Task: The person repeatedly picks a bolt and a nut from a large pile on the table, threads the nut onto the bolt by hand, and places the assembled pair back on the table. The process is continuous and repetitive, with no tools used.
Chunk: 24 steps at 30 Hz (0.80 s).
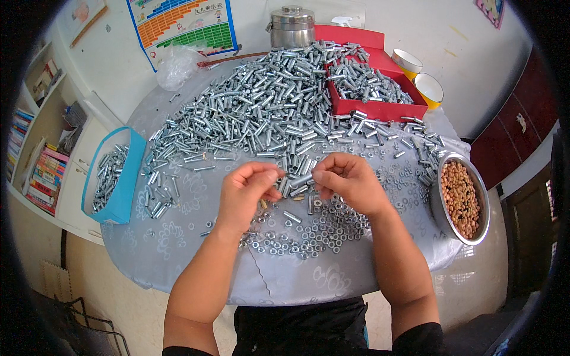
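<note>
My left hand (246, 191) is over the middle of the table, thumb and index finger brought close together; whether a small part sits between the fingertips is unclear. Facing it, my right hand (349, 183) has its thumb and forefinger on a shiny metal sleeve (301, 180) that points towards the left hand. Beyond both hands spreads a large heap of metal sleeves and bolts (267, 98). Many hex nuts and washers (329, 229) lie loose below and between the hands. A single sleeve (292, 216) rests among them.
A blue box (137, 171) of bolts stands left; a red box (378, 109) of sleeves stands back right. A steel bowl (485, 213) of peanuts is at the right edge. Behind are a steel pot (292, 29), a plastic bag (178, 69) and yellow-and-white bowls (429, 89).
</note>
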Available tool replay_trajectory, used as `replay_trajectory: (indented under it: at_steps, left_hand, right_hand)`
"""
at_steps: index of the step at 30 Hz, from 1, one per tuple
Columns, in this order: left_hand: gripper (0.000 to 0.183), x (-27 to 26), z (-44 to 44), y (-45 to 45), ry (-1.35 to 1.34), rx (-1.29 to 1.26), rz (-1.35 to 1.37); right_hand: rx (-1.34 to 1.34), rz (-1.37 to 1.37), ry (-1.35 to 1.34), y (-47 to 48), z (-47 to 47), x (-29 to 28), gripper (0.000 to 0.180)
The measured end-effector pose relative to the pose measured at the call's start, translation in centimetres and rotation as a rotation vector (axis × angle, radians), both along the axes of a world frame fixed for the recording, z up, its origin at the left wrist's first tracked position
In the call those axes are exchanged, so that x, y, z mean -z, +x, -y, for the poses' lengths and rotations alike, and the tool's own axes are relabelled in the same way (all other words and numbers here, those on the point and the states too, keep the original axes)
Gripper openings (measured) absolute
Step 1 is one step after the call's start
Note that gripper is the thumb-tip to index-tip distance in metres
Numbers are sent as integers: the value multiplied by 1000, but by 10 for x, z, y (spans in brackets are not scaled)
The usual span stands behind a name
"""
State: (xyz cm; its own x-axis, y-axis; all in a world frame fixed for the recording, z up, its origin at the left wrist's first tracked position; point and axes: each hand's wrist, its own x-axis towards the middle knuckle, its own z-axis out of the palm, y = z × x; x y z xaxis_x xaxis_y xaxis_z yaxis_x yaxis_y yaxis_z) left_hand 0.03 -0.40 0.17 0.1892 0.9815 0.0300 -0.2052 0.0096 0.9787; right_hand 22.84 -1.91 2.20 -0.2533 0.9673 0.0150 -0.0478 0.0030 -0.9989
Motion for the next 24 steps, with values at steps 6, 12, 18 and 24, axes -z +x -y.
replay_trajectory:
  at_steps: [6, 12, 18, 24]
  left_hand:
    - [19, 5, -11, -13, 8, -198, 68]
    - [18, 7, -15, -17, 19, -308, 113]
    - [16, 4, -19, -25, 26, -363, 143]
    - [14, 4, -16, -22, 71, -264, -71]
  right_hand:
    - [-389, 57, -18, 21, 1, -5, 12]
    - [207, -587, 252, 0, -8, -16, 51]
    - [376, -348, 77, 19, -12, -2, 42]
    - [380, -291, 27, 16, -13, 2, 30]
